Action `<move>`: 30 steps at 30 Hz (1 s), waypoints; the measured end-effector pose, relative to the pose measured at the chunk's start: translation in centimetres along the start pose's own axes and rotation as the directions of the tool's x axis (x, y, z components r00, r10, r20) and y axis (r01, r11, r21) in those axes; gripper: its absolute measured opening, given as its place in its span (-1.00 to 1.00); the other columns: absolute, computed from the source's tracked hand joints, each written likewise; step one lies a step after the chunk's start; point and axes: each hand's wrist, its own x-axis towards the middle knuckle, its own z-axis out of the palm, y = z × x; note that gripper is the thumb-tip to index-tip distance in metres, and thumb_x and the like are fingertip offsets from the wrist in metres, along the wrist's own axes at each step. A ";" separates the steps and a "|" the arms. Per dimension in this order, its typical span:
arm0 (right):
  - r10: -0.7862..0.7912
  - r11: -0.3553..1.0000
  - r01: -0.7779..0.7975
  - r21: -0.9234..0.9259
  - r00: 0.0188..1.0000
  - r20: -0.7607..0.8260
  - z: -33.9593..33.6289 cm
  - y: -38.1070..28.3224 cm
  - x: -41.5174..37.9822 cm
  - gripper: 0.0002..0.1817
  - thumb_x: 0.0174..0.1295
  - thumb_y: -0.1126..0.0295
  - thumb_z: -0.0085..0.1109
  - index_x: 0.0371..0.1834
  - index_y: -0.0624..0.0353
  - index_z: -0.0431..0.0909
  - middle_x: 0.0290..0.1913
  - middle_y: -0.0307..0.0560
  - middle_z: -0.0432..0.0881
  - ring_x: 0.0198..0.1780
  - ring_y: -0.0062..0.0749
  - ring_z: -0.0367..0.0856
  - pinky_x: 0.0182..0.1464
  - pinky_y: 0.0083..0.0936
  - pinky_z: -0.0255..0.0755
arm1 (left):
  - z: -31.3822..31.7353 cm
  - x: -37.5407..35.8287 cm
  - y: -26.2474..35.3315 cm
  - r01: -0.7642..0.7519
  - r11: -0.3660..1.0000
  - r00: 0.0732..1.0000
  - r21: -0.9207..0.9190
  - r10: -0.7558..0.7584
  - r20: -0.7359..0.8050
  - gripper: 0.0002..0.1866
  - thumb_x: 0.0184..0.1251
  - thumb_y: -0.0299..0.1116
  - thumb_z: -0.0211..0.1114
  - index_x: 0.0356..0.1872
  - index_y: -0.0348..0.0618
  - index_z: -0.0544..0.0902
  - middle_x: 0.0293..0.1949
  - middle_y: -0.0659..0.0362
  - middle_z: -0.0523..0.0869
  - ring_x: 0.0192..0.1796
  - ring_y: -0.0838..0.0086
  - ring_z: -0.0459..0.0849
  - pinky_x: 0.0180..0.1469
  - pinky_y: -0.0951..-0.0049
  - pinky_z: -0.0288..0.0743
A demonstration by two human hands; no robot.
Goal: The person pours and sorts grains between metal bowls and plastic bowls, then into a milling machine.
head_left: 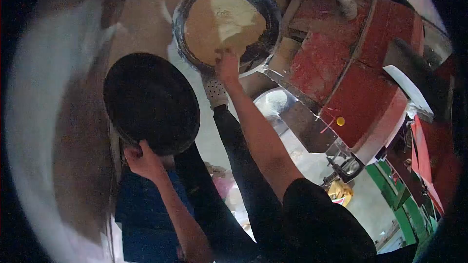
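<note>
My left hand point(144, 160) grips the near rim of a dark, round, shallow pan point(153, 102), thumb on top. The pan is tilted and its inside is too dark to make out. Beyond it on the floor stands a large dark-rimmed basin point(179, 34) holding pale, flour-like powder point(222, 24). Part of the powder is brightly lit and part lies in shadow. My right hand point(227, 66) reaches over the basin's near edge with its fingers curled near the powder. Whether anything is pinched in them cannot be seen.
To the right is a red machine housing point(360, 97) with a yellow knob point(341, 121). Below it sit a metal clamp-like part point(343, 165) and a green frame point(390, 192). My shod foot point(217, 92) rests against the basin. A blue object point(151, 214) lies at lower left.
</note>
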 end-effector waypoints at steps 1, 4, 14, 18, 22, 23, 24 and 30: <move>-0.021 1.000 0.021 0.011 1.000 -0.004 -0.5 -0.5 -0.7 -0.75 0.11 0.32 0.09 -0.17 0.17 0.53 -0.21 0.18 0.56 -0.07 0.08 0.51 0.00 -0.14 0.37 | -1.6 -1.0 0.1 0.004 1.000 1.000 -0.008 -0.004 -0.023 -0.77 0.11 -0.39 0.22 -0.53 -0.18 0.31 -0.58 0.28 0.30 -0.52 0.56 0.22 -0.42 0.48 0.23; 0.236 0.943 -0.292 0.158 0.925 0.296 -3.7 -3.7 -2.9 -0.74 0.09 0.35 0.10 -0.15 0.17 0.51 -0.22 0.19 0.57 -0.10 0.10 0.52 -0.04 -0.13 0.38 | -6.1 -3.6 0.6 0.011 0.998 0.995 -0.060 -0.017 -0.099 -0.74 0.11 -0.41 0.23 -0.55 -0.16 0.28 -0.60 0.30 0.26 -0.53 0.57 0.19 -0.45 0.48 0.19; 0.098 0.950 -0.194 0.245 0.929 0.358 -7.4 -2.0 -20.2 -0.65 0.11 0.27 0.11 -0.10 0.26 0.48 -0.26 0.27 0.60 -0.13 0.15 0.55 -0.10 -0.10 0.42 | -12.1 -15.8 -8.0 0.105 0.988 0.991 -0.109 -0.113 -0.077 -0.67 0.10 -0.44 0.23 -0.59 -0.12 0.19 -0.60 0.29 0.14 -0.53 0.56 0.13 -0.46 0.47 0.13; 0.168 0.867 -0.392 0.307 0.811 0.560 -8.8 2.5 -31.0 -0.48 0.15 0.13 0.19 0.09 0.25 0.44 -0.09 0.18 0.62 0.00 -0.08 0.59 0.11 -0.30 0.36 | -12.8 -21.8 -11.6 0.139 0.963 0.989 -0.232 -0.147 -0.017 -0.66 0.08 -0.46 0.22 -0.62 -0.16 0.17 -0.61 0.28 0.13 -0.54 0.55 0.12 -0.48 0.45 0.14; 0.320 0.675 -0.712 0.194 0.520 0.792 -13.5 6.1 -39.6 -0.22 0.07 -0.10 0.25 0.22 0.24 0.31 0.11 0.09 0.51 0.15 -0.19 0.46 0.17 -0.32 0.34 | -12.8 -27.4 -13.1 0.264 0.931 0.964 -0.250 -0.250 0.088 -0.70 0.03 -0.50 0.23 -0.62 -0.21 0.22 -0.64 0.25 0.18 -0.56 0.54 0.16 -0.49 0.43 0.17; 0.324 0.678 -0.713 0.182 0.511 0.796 -14.1 7.5 -41.9 -0.22 0.07 -0.10 0.25 0.22 0.24 0.31 0.11 0.09 0.51 0.15 -0.19 0.46 0.17 -0.32 0.34 | -12.3 -28.8 -13.6 0.208 0.944 0.978 -0.256 -0.194 0.081 -0.72 0.00 -0.51 0.24 -0.62 -0.23 0.25 -0.65 0.22 0.21 -0.57 0.53 0.18 -0.49 0.43 0.19; 0.334 0.380 -0.905 0.194 0.330 0.883 -14.7 8.8 -44.0 -0.24 0.09 -0.08 0.23 0.23 0.24 0.31 0.13 0.08 0.49 0.16 -0.20 0.45 0.18 -0.32 0.33 | -11.7 -30.0 -14.2 0.149 0.953 0.988 -0.263 -0.135 0.068 -0.74 -0.03 -0.53 0.25 -0.61 -0.25 0.27 -0.66 0.20 0.25 -0.58 0.51 0.21 -0.49 0.43 0.22; 0.118 0.008 -0.995 0.099 0.099 0.988 -17.3 18.2 -52.7 -0.38 0.18 0.11 0.16 0.22 0.25 0.30 0.07 0.05 0.52 0.14 -0.23 0.46 0.15 -0.31 0.41 | -6.2 -37.8 -17.0 0.084 0.993 0.960 -0.088 -0.057 0.273 -0.73 -0.08 -0.47 0.28 -0.60 -0.28 0.30 -0.68 0.15 0.29 -0.58 0.45 0.28 -0.48 0.38 0.27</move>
